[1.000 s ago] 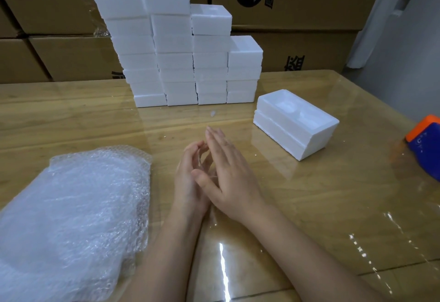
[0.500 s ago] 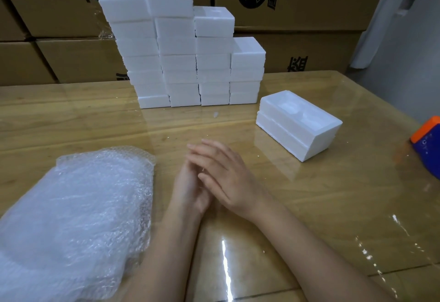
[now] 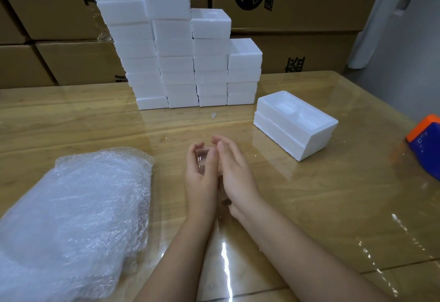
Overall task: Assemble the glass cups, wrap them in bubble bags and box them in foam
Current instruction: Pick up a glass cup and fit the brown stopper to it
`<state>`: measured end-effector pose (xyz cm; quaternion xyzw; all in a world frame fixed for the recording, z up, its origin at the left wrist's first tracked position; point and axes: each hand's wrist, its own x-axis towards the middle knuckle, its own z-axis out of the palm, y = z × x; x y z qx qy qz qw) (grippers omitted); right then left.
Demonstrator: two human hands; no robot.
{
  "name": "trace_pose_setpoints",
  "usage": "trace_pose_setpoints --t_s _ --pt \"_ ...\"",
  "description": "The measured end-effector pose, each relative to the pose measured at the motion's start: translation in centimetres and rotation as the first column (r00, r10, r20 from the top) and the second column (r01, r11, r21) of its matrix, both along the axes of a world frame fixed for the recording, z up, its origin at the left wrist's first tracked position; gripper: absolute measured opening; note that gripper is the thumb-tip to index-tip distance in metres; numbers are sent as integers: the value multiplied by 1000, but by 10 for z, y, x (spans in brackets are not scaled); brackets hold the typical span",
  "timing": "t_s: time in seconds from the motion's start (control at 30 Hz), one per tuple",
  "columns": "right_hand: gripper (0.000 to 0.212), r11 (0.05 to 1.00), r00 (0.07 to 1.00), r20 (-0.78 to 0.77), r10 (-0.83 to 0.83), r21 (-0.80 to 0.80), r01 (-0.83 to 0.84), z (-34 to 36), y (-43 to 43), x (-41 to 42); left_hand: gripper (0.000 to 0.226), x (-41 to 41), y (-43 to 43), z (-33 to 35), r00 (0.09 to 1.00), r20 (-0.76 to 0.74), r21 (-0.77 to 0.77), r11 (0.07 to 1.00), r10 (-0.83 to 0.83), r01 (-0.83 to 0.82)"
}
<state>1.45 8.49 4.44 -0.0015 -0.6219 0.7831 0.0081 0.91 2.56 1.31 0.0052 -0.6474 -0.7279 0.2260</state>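
Glossy table (image 3: 309, 194): glass cup (image 3: 202, 158) (clear) within curled left fingers (image 3: 191, 158), right fingers (image 3: 226, 149) relaxed.

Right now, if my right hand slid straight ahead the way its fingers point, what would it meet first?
Probably the small white scrap on the table, then the foam box stack behind it. The right hand points slightly left of straight ahead; depth is hard to judge.

Left hand (image 3: 202, 177) and right hand (image 3: 238, 175) cupped together over bench (image 3: 309, 206); bubble bags (image 3: 78, 218) heaped left, foam box (image 3: 295, 123) right, stacked foam boxes (image 3: 176, 46) behind.
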Motion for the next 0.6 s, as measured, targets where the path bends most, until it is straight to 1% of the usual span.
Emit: trace_pose_setpoints --t_s 0.03,0.07,0.1,0.13,0.17,0.23,0.27,0.33,0.37,0.4,0.43,0.47,0.5,0.53,0.57,0.6 --pt "22 999 998 58 14 -50 -11 -1 3 -2 30 0 1 -1 1000 -13 -52 999 -11 10" --pt "22 998 998 62 14 -55 -11 -1 6 -3 33 1 1 0 1000 -23 -93 996 -15 13" --pt "23 999 1000 22 1 -32 -1 0 7 -3 33 0 2 2 999 -32 -120 993 -12 8" --pt "23 999 998 -65 -26 16 27 0 8 -3 30 0 3 4 999 -49 -127 992 -10 4" --pt "23 995 979 -196 -49 75 65 -1 9 -2 26 -1 4 6 997 -74 -111 994 -18 10" --pt "24 977 896 -439 -62 159 145 -4 13 -2 19 -2 4 7 991 -125 -56 997 -53 47" --pt "27 963 858 -511 -50 204 178 -6 15 -3 22 -2 5 9 991 -118 -39 998 -61 57" --pt "35 914 784 -621 3 321 250 -11 20 -5 29 -4 6 9 998 -17 38 997 -67 67" --pt "38 862 740 -672 29 392 322 -12 23 -6 35 -4 4 11 992 59 133 986 -113 104" --pt "41 784 692 -719 66 467 410 -13 26 -7 42 -5 0 13 962 133 261 945 -240 199" --pt "42 696 646 -753 124 530 484 -13 30 -9 48 -6 -4 15 891 171 396 858 -419 328" --pt "40 619 611 -768 190 577 533 -15 33 -11 47 -5 -10 19 797 190 494 758 -573 427" --pt "37 568 593 -766 247 610 552 -16 35 -12 37 -4 -17 23 713 221 543 691 -665 477" --pt "33 540 592 -756 278 633 555 -17 34 -12 26 -5 -23 22 674 269 541 687 -688 485" --pt "31 529 605 -743 286 649 547 -18 33 -12 23 -6 -26 21 672 304 535 705 -675 466" --pt "28 530 630 -728 273 660 533 -19 30 -12 26 -7 -27 18 703 310 526 731 -640 434"
